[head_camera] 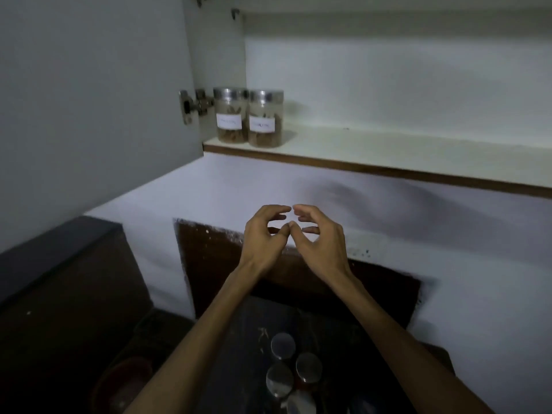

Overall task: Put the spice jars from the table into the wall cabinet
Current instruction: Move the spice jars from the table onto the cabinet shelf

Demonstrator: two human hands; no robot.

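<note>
Two clear spice jars with silver lids and white labels stand side by side at the left end of the cabinet shelf [388,150]: the left jar [230,115] and the right jar [265,118]. Several more jars [283,345] with silver lids stand on the dark table [233,339] far below, between my forearms. My left hand [263,237] and my right hand [319,237] hover in mid-air below the shelf, in front of the wall. Both have loosely curled fingers, their thumbs touch, and neither holds anything.
The open cabinet door [89,100] stands at the left on a metal hinge [191,106]. The shelf runs bare to the right of the two jars. A dark patch [215,264] marks the white wall. A reddish bowl [125,380] sits at the lower left.
</note>
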